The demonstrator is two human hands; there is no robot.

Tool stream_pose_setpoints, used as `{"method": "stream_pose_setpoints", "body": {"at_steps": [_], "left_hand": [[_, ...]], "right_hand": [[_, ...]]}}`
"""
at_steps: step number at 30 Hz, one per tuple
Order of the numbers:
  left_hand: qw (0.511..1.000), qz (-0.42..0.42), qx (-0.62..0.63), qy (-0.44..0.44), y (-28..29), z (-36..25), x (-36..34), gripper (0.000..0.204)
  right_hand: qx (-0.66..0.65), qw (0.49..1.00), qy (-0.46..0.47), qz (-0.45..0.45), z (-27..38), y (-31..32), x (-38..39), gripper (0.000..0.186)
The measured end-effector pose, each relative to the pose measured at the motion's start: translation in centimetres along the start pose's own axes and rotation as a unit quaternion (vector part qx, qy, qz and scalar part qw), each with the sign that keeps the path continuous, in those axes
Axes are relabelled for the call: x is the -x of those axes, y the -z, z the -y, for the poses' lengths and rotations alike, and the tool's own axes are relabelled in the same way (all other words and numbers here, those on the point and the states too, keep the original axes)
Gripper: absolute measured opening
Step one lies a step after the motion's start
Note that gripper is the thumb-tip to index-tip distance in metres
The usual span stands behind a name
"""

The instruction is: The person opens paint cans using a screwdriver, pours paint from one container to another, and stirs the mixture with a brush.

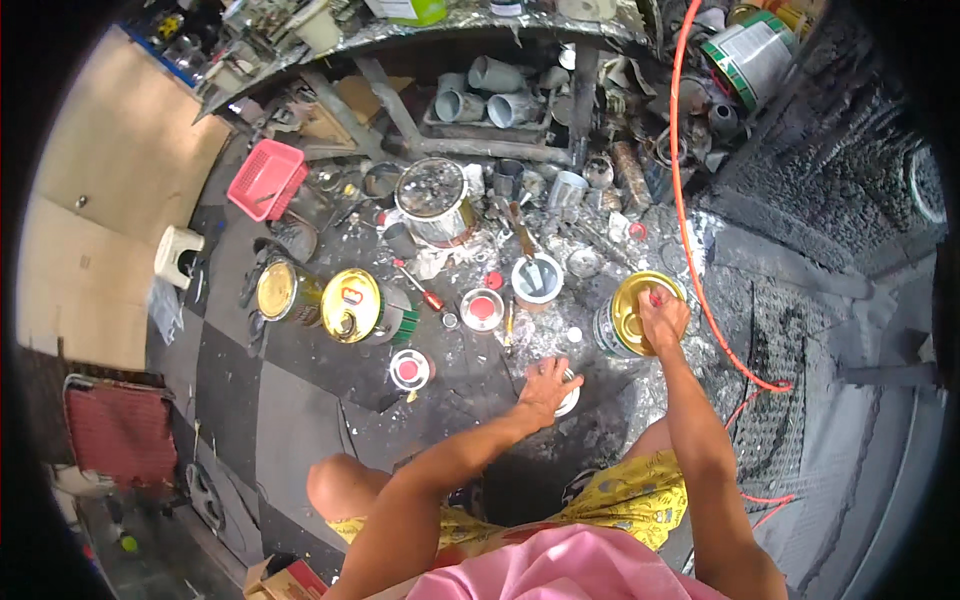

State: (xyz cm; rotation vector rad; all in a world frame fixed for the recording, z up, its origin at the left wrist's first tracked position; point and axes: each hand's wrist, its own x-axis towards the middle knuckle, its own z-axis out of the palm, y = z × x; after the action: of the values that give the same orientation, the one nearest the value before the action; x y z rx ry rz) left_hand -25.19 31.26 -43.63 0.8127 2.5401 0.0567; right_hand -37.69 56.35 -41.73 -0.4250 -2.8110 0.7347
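Note:
My right hand [661,318] is at the gold top of a large can [628,300], fingers closed around something small and red at its middle, mostly hidden. My left hand [548,388] curls over a small white tin [567,400] on the floor near my feet. Above it lie a little white cap [574,334] and a white container [537,291] with grey contents and a dirty brush [522,225]. To their left stand two small red-topped tins [482,318] [408,378], a red screwdriver [430,298], a red cap [493,279] and two gold-topped cans [352,295] [275,291].
A splattered bench [460,30] with grey pots [500,100] underneath spans the back. An orange hose [683,200] runs down the right side beside blackened panels [840,260]. A pink basket [266,179], white stool [178,257] and red folded chair [122,432] are at left.

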Motion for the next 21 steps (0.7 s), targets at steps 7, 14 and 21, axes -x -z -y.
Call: {"method": "stream_pose_setpoints", "body": {"at_steps": [7, 14, 21], "left_hand": [[0.997, 0.002, 0.061, 0.042, -2.1, -1.9, 0.9, 0.102], [0.998, -0.025, 0.008, 0.056, -2.8, -1.5, 0.5, 0.110], [0.995, 0.054, 0.065, 0.047, 0.5, 0.0, 1.4, 0.112]], "right_hand": [[-0.183, 0.957, 0.224, -0.003, -1.1, -2.1, 1.7, 0.033], [-0.052, 0.985, 0.159, 0.045, 2.3, -1.4, -0.7, 0.033], [-0.044, 0.986, 0.146, 0.072, 2.4, -2.4, -1.0, 0.034]]}}
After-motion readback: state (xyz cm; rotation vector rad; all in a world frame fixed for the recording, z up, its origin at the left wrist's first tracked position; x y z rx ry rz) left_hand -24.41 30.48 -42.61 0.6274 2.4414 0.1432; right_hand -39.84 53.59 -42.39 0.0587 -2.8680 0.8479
